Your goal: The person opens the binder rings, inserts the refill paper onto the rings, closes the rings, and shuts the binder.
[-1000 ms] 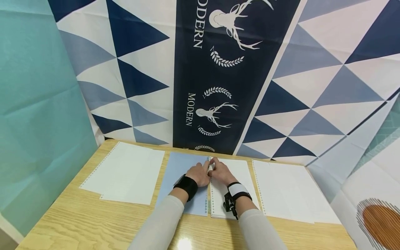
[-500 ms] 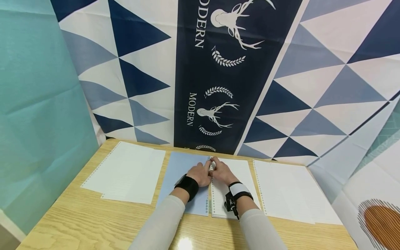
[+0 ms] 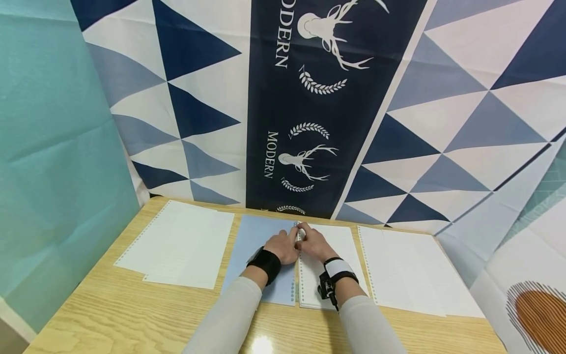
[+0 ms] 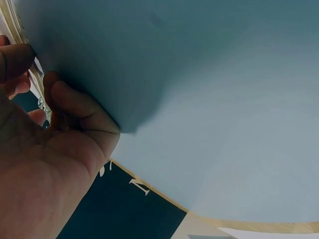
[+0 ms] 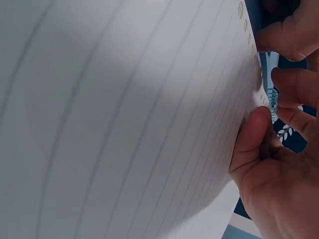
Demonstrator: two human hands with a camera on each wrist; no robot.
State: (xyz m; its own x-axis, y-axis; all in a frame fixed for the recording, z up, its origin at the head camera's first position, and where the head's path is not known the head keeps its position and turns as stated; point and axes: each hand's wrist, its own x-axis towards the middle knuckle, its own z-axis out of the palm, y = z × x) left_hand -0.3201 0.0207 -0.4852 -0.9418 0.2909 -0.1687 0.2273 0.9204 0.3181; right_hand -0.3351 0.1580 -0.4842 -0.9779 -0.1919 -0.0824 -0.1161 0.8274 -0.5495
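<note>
A light blue notebook cover (image 3: 258, 228) lies on the table, with ring binding (image 3: 292, 290) along its right edge. Beside it is a stack of white lined loose-leaf paper (image 3: 336, 236), its punched holes facing the rings. My left hand (image 3: 281, 247) is at the upper part of the binding, fingers curled, its little-finger side resting on the cover. Opposite it, my right hand (image 3: 313, 244) rests on the lined paper, with thumb and index finger bent round the hole edge. In the wrist views, the fingertips meet close together near the teal rings (image 5: 272, 102); fingers partly hide the exact contact.
Overlapping loose white sheets (image 3: 181, 246) lie at the left of the wooden table (image 3: 146, 314). More punched sheets (image 3: 411, 270) are spread at the right. A patterned cloth (image 3: 292, 98) hangs behind the far edge.
Both hands stay at the upper binding with hardly any movement. The whole head view shifts slightly; the papers and cover keep their places.
</note>
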